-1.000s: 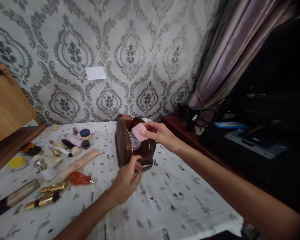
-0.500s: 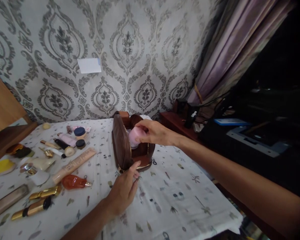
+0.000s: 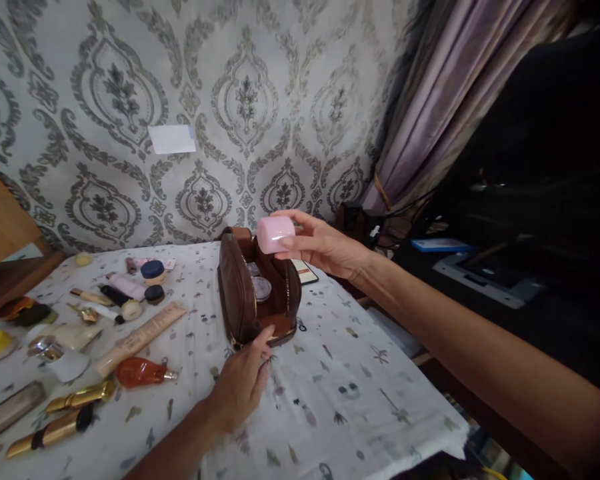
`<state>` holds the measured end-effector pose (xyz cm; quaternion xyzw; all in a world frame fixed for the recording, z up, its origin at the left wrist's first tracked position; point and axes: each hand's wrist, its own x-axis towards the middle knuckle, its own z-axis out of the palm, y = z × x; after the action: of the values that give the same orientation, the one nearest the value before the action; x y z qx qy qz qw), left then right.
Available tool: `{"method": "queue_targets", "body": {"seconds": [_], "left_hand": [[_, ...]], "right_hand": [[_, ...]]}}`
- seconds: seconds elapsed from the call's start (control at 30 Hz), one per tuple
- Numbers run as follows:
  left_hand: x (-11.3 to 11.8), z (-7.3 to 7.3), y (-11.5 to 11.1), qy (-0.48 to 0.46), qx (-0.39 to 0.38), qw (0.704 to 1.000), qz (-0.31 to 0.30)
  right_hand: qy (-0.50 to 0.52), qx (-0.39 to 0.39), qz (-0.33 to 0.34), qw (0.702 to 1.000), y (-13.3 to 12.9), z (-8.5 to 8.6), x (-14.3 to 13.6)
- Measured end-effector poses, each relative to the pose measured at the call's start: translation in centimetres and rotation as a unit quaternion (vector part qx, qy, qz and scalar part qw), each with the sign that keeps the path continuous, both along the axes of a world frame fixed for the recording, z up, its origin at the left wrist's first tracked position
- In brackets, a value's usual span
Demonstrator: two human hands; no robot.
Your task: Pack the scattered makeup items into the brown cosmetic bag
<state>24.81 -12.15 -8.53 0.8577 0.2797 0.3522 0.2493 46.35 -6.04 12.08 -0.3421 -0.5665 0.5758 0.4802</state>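
My right hand grips a small pink jar between thumb and fingers, above the opening of a brown cosmetic bag. The bag stands unzipped on the patterned white cloth. Inside it lies a round compact, with a small clear case behind it. At the bag's near edge, my left hand is closed around the zipped rim, its fingertips partly hidden.
Left of the bag lie a red bottle, a beige tube, a blue-lidded jar, a white bottle, gold tubes and several other cosmetics. A dark-edged flat object is behind the bag. The patterned wall rises behind.
My right hand has lifted the pink jar up out of the bag, uncovering the round compact inside. My left hand stays at the bag's near edge. The view has shifted slightly.
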Motion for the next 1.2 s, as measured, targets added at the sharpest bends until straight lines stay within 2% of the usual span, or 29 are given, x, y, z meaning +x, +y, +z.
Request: {"method": "queue_targets", "body": {"seconds": [0.13, 0.3, 0.53, 0.77, 0.9, 1.0, 1.1, 1.2], "left_hand": [[0.1, -0.2, 0.0, 0.001, -0.003, 1.0, 0.004], [0.0, -0.2, -0.1, 0.007, -0.019, 1.0, 0.011], [0.0, 0.0, -0.1, 0.015, -0.033, 0.999, 0.012], [0.0, 0.4, -0.1, 0.008, -0.026, 1.0, -0.002], [0.1, 0.4, -0.1, 0.005, -0.02, 1.0, -0.001], [0.1, 0.4, -0.1, 0.008, -0.019, 1.0, 0.002], [0.1, 0.4, -0.1, 0.011, -0.022, 1.0, 0.004], [0.0, 0.4, -0.1, 0.007, -0.013, 1.0, 0.0]], "right_hand": [[0.007, 0.013, 0.0, 1.0, -0.8, 0.2, 0.0], [-0.036, 0.027, -0.03, 0.999, -1.5, 0.4, -0.1], [-0.051, -0.022, -0.043, 0.998, -1.8, -0.7, 0.0], [-0.028, -0.048, 0.006, 0.998, -1.6, -1.6, 0.5], [-0.036, -0.048, 0.009, 0.998, -1.9, -1.9, 0.8], [-0.079, -0.033, -0.002, 0.996, -2.0, -2.0, 0.7], [-0.163, 0.007, -0.015, 0.986, -1.6, -2.1, 0.6], [-0.284, 0.104, -0.047, 0.952, -1.1, -2.4, 0.6]]}}
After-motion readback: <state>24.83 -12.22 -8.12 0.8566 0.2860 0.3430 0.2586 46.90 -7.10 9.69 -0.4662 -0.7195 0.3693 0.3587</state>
